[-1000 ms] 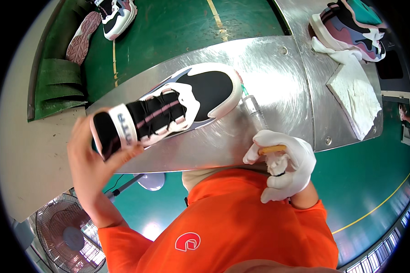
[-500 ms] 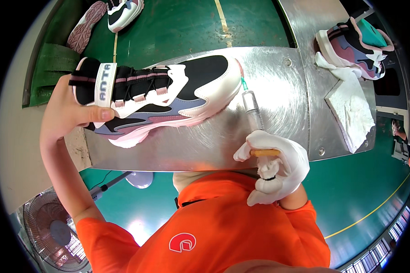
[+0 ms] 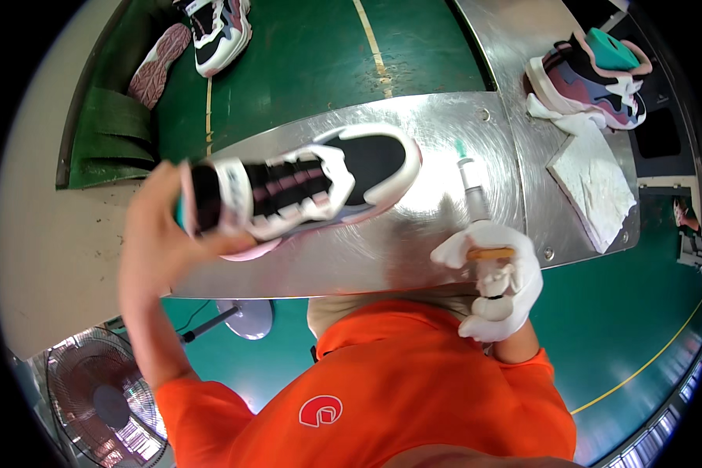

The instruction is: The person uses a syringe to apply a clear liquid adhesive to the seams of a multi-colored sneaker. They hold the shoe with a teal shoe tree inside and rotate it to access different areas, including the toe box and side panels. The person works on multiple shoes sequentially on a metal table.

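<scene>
A black, white and pink sneaker (image 3: 304,187) is held over the metal plate, its toe pointing right. My bare left hand (image 3: 160,234) grips it by the heel and collar, thumb along the near side; hand and shoe are smeared by motion. My right hand (image 3: 495,281), in a white glove, is closed around a syringe (image 3: 473,191). The syringe's green tip points away from me, to the right of the shoe's toe and apart from it. A tan strip, perhaps the syringe's flange, shows between the gloved fingers.
The metal plate (image 3: 351,269) borders a green conveyor belt (image 3: 304,54). On the belt lie another sneaker (image 3: 220,39) and a pink sole (image 3: 160,66). At right, a sneaker (image 3: 589,82) with a teal insert stands beside a white cloth (image 3: 597,187). A fan (image 3: 105,402) stands lower left.
My left hand has shifted right and turned the sneaker so more of its top faces up. The syringe has moved right, away from the toe. Shoes on the belt have shifted in view.
</scene>
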`<state>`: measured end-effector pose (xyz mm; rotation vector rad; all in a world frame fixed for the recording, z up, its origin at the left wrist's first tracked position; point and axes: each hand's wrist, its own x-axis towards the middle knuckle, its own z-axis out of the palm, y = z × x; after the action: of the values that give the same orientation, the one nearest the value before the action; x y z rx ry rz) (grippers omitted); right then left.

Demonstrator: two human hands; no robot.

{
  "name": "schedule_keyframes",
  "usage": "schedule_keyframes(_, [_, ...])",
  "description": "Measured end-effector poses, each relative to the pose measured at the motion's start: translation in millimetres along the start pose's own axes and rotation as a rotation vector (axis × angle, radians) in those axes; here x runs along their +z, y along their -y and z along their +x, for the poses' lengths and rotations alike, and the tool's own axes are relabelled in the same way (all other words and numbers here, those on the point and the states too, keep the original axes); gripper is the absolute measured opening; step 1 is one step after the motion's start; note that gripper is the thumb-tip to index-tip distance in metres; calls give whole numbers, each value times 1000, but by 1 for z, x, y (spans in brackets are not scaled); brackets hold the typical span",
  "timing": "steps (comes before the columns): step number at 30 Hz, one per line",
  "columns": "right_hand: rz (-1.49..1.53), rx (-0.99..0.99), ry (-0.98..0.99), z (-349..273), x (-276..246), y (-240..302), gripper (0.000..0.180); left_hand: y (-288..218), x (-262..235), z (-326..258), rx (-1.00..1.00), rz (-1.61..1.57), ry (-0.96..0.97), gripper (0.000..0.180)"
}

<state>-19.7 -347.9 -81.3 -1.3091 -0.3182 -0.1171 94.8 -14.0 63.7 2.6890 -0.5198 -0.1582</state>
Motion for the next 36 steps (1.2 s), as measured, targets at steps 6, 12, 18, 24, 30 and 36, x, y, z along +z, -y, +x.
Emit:
schedule_keyframes(6, [-22, -168, -173, -13, -6, 0, 93, -33, 44, -82, 276, 507, -364, 62])
schedule_keyframes(12, [-165, -134, -256, -10, 5, 0, 87, -16, 71, -117, 391, 696, -466, 66])
schedule_keyframes(18, [-90, -144, -298, -12, 6, -9, 82, -2, 68, -115, 453, 736, -479, 70])
schedule_keyframes(24, [-62, -127, -346, -11, 1, -7, 84, -10, 61, -96, 477, 693, -469, 45])
schedule_keyframes(30, [-189, 73, -140, 5, -3, 14, 77, -10, 57, -92, 453, 676, -450, 45])
schedule_keyframes(36, [-324, -81, -82, 31, -1, 2, 73, -3, 53, -87, 481, 657, -437, 43])
